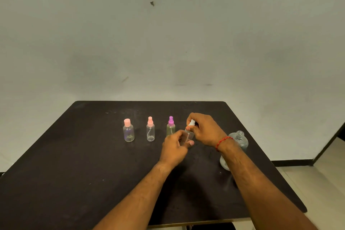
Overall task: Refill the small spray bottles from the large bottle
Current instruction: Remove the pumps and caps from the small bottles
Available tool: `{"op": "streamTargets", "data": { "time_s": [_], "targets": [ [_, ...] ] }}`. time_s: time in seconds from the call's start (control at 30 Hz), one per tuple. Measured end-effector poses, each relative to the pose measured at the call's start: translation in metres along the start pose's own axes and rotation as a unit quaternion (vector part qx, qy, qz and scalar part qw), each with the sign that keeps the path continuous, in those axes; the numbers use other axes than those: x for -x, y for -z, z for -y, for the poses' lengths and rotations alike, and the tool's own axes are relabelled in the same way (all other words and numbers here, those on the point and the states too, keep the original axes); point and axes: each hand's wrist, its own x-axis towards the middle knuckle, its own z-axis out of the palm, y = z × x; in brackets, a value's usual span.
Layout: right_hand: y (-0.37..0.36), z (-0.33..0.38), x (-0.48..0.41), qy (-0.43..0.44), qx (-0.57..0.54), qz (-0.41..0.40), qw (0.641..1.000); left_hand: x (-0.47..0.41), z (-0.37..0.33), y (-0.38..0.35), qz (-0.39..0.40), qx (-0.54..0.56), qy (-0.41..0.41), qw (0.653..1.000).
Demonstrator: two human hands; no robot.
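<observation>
Three small clear bottles stand in a row on the dark table (74, 164): one with a pink flat cap (128, 130), one with a pink spray top (150, 129), one with a purple spray top (170, 126). Just to their right, my left hand (175, 146) grips the body of a fourth small clear bottle (188, 136). My right hand (204, 129) pinches that bottle's white spray top (191, 123). The large clear bottle (236, 144) stands uncapped to the right, partly hidden behind my right forearm.
The table's right edge runs close past the large bottle. A grey wall stands behind the table's far edge. Pale floor and a dark skirting show at the right.
</observation>
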Motion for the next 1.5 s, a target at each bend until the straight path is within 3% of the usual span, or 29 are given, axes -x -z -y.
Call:
{"op": "streamTargets", "data": {
  "time_s": [0.47,0.63,0.73,0.87,1.17,1.23,1.33,1.5],
  "targets": [
    [0.012,-0.001,0.005,0.037,0.051,0.055,0.997,0.002,-0.005,-0.005,0.029,0.037,0.013,0.999],
    [0.012,0.000,0.005,-0.039,0.043,-0.029,0.998,0.002,-0.009,-0.009,-0.004,0.036,0.011,0.999],
    [0.011,0.001,0.001,-0.078,0.075,-0.036,0.993,0.000,-0.009,-0.013,-0.012,0.028,0.005,1.000],
    [0.013,0.001,-0.001,-0.057,0.097,-0.002,0.994,0.001,-0.007,-0.014,-0.009,0.022,0.006,1.000],
    [0.021,-0.003,0.008,0.021,-0.015,0.036,0.999,-0.001,-0.006,-0.013,0.021,0.039,0.011,0.999],
    [0.018,-0.003,0.009,0.005,-0.033,0.004,0.999,-0.001,-0.007,-0.014,0.016,0.044,0.010,0.999],
    [0.015,-0.002,0.006,-0.063,0.039,-0.042,0.996,0.001,-0.010,-0.016,0.002,0.044,0.013,0.999],
    [0.014,-0.001,0.002,-0.055,0.052,0.000,0.997,0.002,-0.005,-0.017,-0.008,0.039,-0.003,0.999]
  ]
}}
